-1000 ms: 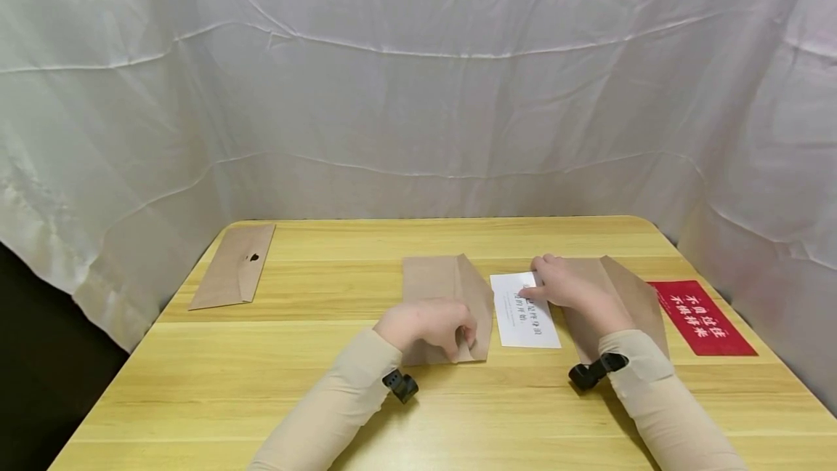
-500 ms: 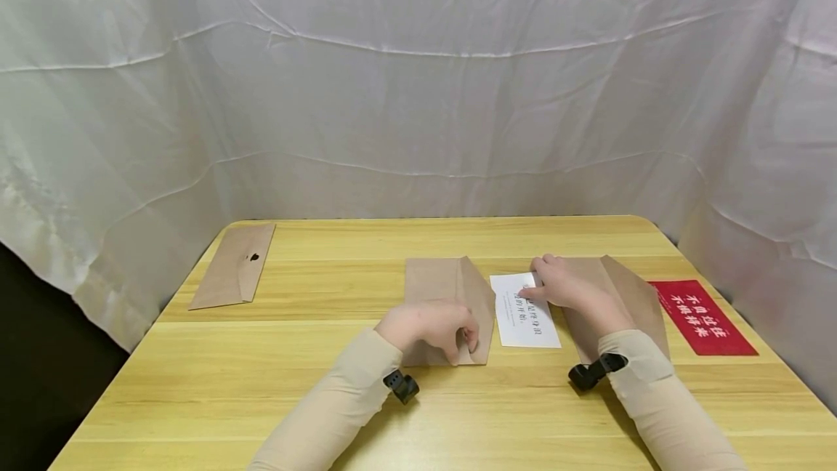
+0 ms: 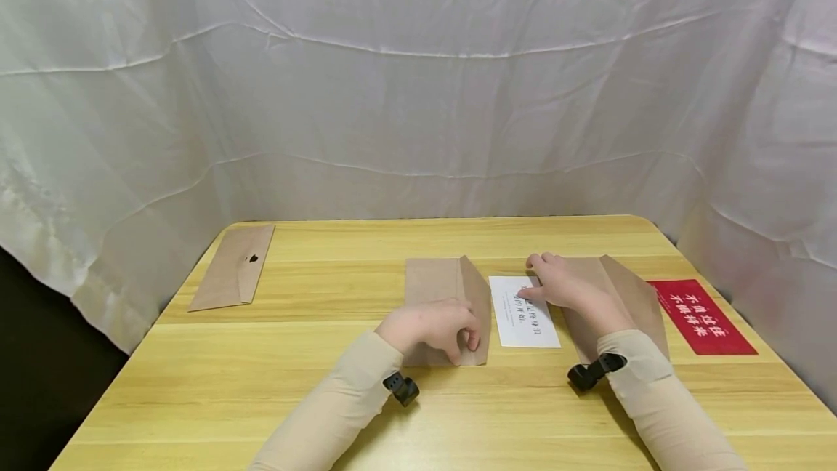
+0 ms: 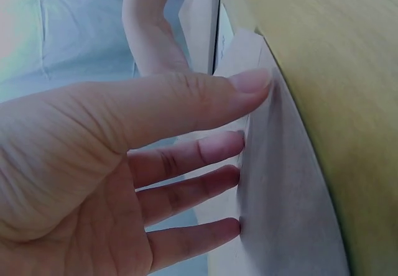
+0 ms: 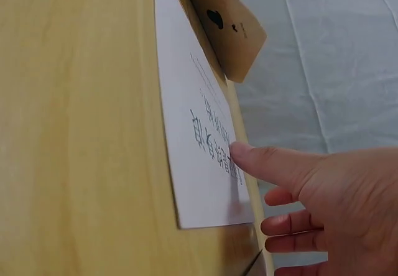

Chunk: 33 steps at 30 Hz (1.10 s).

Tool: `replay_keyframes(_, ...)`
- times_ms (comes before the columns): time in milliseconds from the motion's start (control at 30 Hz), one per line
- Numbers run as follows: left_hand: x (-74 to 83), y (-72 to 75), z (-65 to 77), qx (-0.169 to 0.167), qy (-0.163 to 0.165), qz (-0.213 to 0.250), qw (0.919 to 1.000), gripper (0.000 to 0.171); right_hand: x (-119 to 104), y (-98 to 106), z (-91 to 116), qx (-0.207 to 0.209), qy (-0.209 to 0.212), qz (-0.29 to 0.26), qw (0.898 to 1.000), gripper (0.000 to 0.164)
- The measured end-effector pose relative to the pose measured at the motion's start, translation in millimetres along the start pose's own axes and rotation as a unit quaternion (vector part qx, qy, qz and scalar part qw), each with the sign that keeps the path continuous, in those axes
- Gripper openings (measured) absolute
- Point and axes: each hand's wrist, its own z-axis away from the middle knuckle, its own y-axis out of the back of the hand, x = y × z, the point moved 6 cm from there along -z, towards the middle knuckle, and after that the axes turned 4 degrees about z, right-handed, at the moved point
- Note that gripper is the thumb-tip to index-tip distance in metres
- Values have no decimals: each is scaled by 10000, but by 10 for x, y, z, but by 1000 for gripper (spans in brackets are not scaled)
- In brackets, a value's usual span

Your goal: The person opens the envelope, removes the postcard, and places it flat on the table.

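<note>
My left hand (image 3: 428, 325) lies over a brown paper envelope (image 3: 433, 278) in the middle of the table. Its flap points right and stands a little raised in the right wrist view, showing a black mark. In the left wrist view the relaxed fingertips and thumb (image 4: 252, 83) touch the paper without gripping it. A white card (image 3: 523, 329) with dark printed characters lies flat right of that envelope. My right hand (image 3: 565, 288) rests across a second brown envelope (image 3: 633, 293), its thumb (image 5: 261, 161) reaching over the white card and its other fingers loosely bent. Whether the thumb presses is unclear.
On the right side lies a red card (image 3: 700, 322) with white characters, its left edge close to the second envelope. Another brown envelope (image 3: 229, 271) with a black mark sits at the far left. A pale curtain (image 3: 425, 107) hangs around the table's back and sides.
The middle envelope's flap tip has moved slightly left, away from the white card, and tilts up a little more. Both hands stay almost where they were.
</note>
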Motion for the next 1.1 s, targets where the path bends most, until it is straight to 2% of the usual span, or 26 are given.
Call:
replay_keyframes(100,-19,14,20,-1,85,409,9991,22,-21,31,3,87,39,69,9999,65)
replay_keyframes(200,-45,56,48,49,142,839,9964,23,-62,101,18,252,178,105,9995,61)
replay_keyframes(267,-60,112,73,182,88,932,9954,25,-91,161,36,384,299,113,9987,57)
replay_keyframes(333,-72,199,112,390,58,876,9954,27,-121,226,63,482,373,168,9980,54)
replay_keyframes(433,-97,348,189,792,-9,530,9955,27,-166,307,100,586,415,258,9971,54)
replay_keyframes(600,-190,587,378,1366,191,284,9900,28,-295,404,141,680,545,408,9954,55)
replay_keyframes(767,-350,813,610,1922,609,323,9789,33,-477,467,190,812,787,475,9925,56)
replay_keyframes(867,-504,937,763,2213,914,246,9706,37,-607,493,224,1008,1035,546,9880,55)
replay_keyframes(1000,-778,1067,1002,2665,1340,268,9541,38,-837,526,299,1337,1551,557,9772,50)
replay_keyframes(1100,-990,1123,1188,2985,1606,477,9396,38,-1020,528,368,1637,1998,592,9643,49)
